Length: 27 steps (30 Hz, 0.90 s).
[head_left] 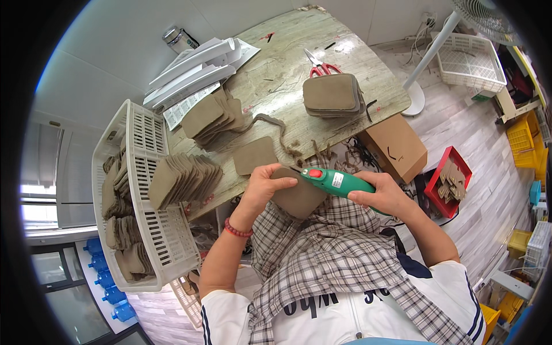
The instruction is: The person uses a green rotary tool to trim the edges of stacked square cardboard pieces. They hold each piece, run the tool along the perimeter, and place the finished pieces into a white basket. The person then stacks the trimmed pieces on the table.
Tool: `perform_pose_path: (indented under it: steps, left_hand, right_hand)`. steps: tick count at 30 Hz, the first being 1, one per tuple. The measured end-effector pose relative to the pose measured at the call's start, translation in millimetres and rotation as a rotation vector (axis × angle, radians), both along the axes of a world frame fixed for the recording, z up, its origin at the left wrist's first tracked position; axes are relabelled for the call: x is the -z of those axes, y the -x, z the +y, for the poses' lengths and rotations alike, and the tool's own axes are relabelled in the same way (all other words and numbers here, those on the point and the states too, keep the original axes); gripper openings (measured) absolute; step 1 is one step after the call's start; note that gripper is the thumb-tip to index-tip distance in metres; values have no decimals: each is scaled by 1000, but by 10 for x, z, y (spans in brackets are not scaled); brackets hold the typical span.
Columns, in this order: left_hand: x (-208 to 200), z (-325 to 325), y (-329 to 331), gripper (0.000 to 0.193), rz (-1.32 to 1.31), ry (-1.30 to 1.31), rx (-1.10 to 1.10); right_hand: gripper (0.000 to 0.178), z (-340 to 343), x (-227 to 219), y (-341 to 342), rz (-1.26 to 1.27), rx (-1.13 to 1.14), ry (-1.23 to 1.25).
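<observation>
My left hand [264, 188] grips a flat tan pad [303, 201] with rounded corners, thumb on its face, above my lap at the table's near edge. In my right hand [384, 194] is a green hand-held power tool [351, 184] with a red switch. Its dark narrow tip meets or nearly meets the pad's upper edge, close to my left fingers. Just beyond, a single tan pad [255, 154] lies on the wooden table [282, 52]. Brown trimmed strips [269, 119] trail over the table and hang off its edge.
Stacks of pads [330, 95] stand on the table by red-handled scissors [324, 69]. A white basket [161, 230] full of pads flanks its left end. Papers [195, 69] lie at the back. A cardboard box [397, 146] and red tray [443, 195] sit to the right.
</observation>
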<state>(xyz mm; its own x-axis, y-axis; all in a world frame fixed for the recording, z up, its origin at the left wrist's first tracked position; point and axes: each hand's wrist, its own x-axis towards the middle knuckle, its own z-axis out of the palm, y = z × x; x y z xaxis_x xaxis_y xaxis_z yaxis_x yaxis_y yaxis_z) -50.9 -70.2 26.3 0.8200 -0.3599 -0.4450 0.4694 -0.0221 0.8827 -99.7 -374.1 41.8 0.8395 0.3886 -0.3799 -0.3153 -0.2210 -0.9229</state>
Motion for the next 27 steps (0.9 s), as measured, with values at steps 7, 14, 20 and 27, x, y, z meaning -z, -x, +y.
perform_pose_path:
  steps: [7, 14, 20, 27]
  left_hand:
    - [-26, 55, -81, 24, -21, -178, 174]
    - [482, 915, -360, 32, -282, -96, -430]
    - [24, 6, -542, 59, -1188, -1291, -207]
    - [213, -911, -1498, 69, -1257, -1008, 104]
  right_hand:
    - [39, 243, -86, -194, -61, -45, -56]
    - [36, 108, 122, -102, -62, 130, -111]
    - [38, -276, 310, 167, -65, 273, 6]
    - [36, -286, 324, 272, -148, 320, 60]
